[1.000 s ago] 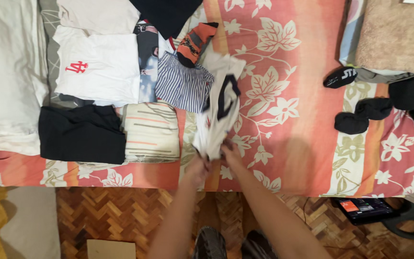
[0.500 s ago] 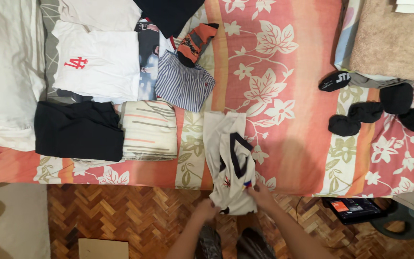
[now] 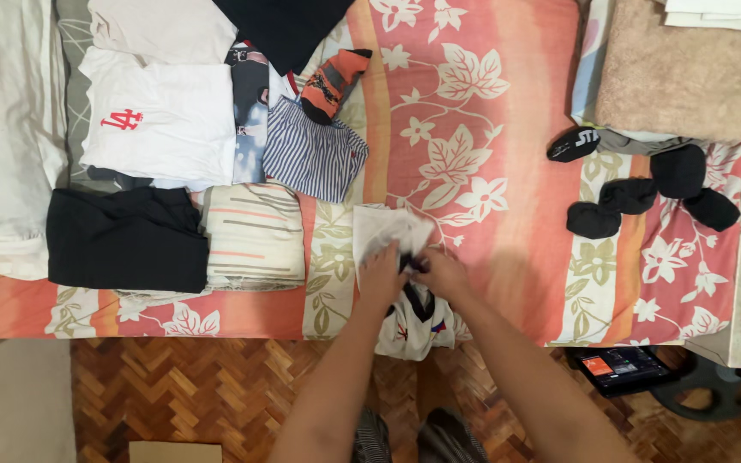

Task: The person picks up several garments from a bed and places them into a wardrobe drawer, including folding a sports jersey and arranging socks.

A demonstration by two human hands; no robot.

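The bed (image 3: 508, 129) carries everything, its floral orange and pink sheet running from the left edge to the right, with the near edge just above the parquet floor (image 3: 216, 386) where I stand. I keep the left half for what is already folded, so it stays flat and out of my way: a white pile (image 3: 2, 137) at the far left edge, a white shirt with a red mark (image 3: 160, 120) beside it, a black folded garment (image 3: 126, 240) toward the near edge, and a cream striped fold (image 3: 255, 236) touching its right side. A blue striped piece (image 3: 312, 159) and an orange and black sock (image 3: 329, 81) lie just behind those.

At the far right corner sits a tan towel (image 3: 688, 77), and the dark socks (image 3: 636, 201) cluster in front of it, well apart from the shirts, loose and not paired as far as I can tell.

The white garment with dark trim (image 3: 392, 236) lies at the near edge, about mid-length, part of it hanging over toward the floor. I work it there because the edge is within easy reach. My left hand (image 3: 382, 274) presses down on the cloth and my right hand (image 3: 441, 273) pinches the dark trim just beside it, the two hands close together, both gripping the same garment.

A small tablet (image 3: 623, 367) rests on the floor below the near right corner.
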